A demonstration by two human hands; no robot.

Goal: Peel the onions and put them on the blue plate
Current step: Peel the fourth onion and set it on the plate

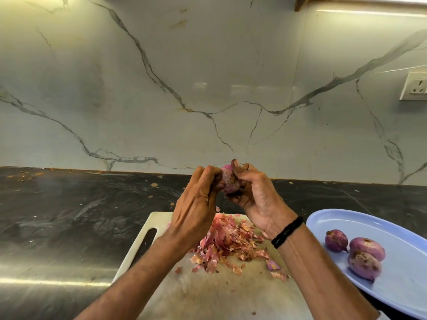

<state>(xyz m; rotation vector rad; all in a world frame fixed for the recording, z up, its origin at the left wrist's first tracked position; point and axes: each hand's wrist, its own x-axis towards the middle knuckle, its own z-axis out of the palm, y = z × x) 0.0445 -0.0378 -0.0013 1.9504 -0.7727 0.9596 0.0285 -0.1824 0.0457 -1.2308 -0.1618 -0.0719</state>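
Most of the onion (229, 182) was covered by my left hand (196, 204) and right hand (256, 197). Only a purple strip showed, so I couldn't tell how much skin was on it. The blue plate (369, 218) ran off the right edge, wall socket (416, 86) cropped there too. My left wrist hid part of the peel heap (231, 241). The cutting board (208, 292) was cut off at the bottom.

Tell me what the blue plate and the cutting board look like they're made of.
Blue plate: likely plastic or melamine, smooth with a soft sheen and even colour. Cutting board: probably white plastic, matte, scuffed and stained, with a moulded handle slot.
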